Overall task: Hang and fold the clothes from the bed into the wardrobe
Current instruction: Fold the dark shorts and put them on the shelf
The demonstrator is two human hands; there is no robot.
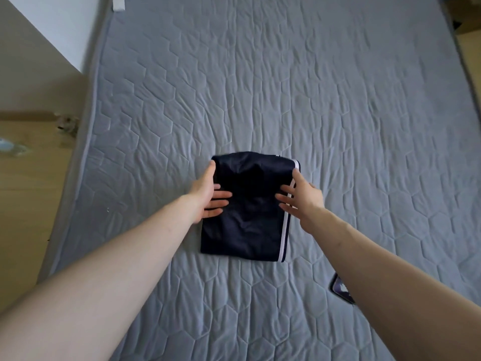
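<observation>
A dark navy garment [247, 214] lies folded into a neat upright rectangle at the middle of the frame, flat on the grey quilted bed [338, 100]. A white stripe runs along its right edge from top to bottom. Its surface shows soft creases, and its upper edge is slightly rounded. The bed fills most of the frame.

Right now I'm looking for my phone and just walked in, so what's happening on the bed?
A person is folding a dark navy garment with a white side stripe on the grey quilted bed. It already lies as a compact folded rectangle. The left hand and right hand rest on its two sides, fingers straight, as if flattening it or about to lift it. A phone lies on the bed beside the right forearm.
</observation>
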